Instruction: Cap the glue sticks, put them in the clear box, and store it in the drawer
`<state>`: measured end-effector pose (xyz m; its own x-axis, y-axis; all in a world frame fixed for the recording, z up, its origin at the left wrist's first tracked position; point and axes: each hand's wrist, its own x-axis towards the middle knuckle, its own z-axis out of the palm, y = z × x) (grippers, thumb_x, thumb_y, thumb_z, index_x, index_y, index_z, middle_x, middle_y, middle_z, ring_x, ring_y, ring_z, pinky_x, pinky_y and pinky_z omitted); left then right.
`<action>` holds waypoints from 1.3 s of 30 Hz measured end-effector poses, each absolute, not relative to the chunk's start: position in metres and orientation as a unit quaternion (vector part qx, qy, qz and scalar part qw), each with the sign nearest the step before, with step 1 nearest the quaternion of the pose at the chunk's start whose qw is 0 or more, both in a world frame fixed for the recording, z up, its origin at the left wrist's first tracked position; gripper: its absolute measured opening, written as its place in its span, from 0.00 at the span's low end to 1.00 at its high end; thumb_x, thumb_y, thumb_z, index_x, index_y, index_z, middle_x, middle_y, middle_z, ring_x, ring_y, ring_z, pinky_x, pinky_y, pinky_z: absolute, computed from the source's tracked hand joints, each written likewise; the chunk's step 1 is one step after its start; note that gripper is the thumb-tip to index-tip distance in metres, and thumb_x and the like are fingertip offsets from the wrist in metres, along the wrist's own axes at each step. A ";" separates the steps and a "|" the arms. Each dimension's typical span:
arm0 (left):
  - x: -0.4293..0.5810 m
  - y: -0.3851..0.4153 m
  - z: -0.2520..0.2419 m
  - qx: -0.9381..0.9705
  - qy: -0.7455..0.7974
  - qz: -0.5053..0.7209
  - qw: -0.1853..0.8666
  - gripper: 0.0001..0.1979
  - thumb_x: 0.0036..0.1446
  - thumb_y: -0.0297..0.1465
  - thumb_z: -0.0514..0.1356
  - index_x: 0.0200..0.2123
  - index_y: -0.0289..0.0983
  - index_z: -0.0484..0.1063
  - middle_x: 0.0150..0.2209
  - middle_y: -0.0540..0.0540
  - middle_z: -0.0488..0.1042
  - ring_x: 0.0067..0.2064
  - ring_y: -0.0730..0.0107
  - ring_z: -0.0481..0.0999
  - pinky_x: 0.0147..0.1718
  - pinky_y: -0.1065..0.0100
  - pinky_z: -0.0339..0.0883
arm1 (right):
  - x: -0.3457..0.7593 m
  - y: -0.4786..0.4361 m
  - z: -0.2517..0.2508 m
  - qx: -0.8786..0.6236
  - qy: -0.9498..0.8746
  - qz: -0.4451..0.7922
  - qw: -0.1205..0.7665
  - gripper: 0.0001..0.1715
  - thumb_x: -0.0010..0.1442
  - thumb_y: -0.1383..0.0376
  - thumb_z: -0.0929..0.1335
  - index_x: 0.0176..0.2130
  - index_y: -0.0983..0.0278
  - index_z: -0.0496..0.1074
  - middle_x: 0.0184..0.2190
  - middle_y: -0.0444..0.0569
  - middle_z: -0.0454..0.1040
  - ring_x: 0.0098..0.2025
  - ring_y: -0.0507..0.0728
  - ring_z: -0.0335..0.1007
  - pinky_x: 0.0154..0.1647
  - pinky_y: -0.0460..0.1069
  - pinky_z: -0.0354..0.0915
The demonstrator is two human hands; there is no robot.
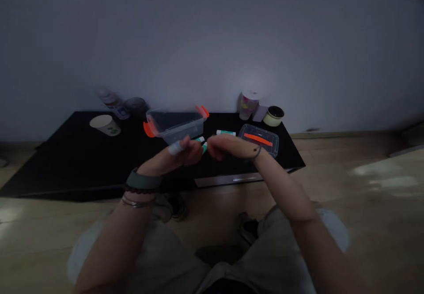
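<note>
Black table (66, 161) here, going left to right: a paper cup (104, 125) lies on its side around 10 o'clock from the hands, and a clear plastic box with orange latches (175, 124) sits about 12. The left hand (185, 151) is curled round a pale tube (175, 147), with a green-capped marker (202, 144) poking out toward the right hand (230, 147). Can't tell if the right's pinching it. Another marker (226, 133) lies on the table, and a clear lid with an orange strip (258, 139) sits around 1 o'clock.
</note>
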<state>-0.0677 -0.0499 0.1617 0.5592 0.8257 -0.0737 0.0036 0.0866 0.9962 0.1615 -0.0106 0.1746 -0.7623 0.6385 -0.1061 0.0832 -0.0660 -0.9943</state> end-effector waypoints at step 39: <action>-0.029 0.020 0.032 0.288 0.323 0.350 0.831 0.38 0.51 0.67 0.22 0.14 0.42 0.44 0.13 0.53 0.44 0.17 0.74 0.47 0.18 0.67 0.48 | 0.194 0.029 0.027 -0.329 -0.308 0.856 0.253 0.45 0.51 0.24 0.40 0.19 0.59 0.44 0.13 0.36 0.41 0.15 0.46 0.31 0.11 0.42 0.40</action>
<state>-0.0288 0.0196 0.0319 0.5468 0.7674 -0.3348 -0.3961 0.5894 0.7040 0.1938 0.0292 0.0272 -0.6552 0.6364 -0.4071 -0.2311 -0.6819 -0.6939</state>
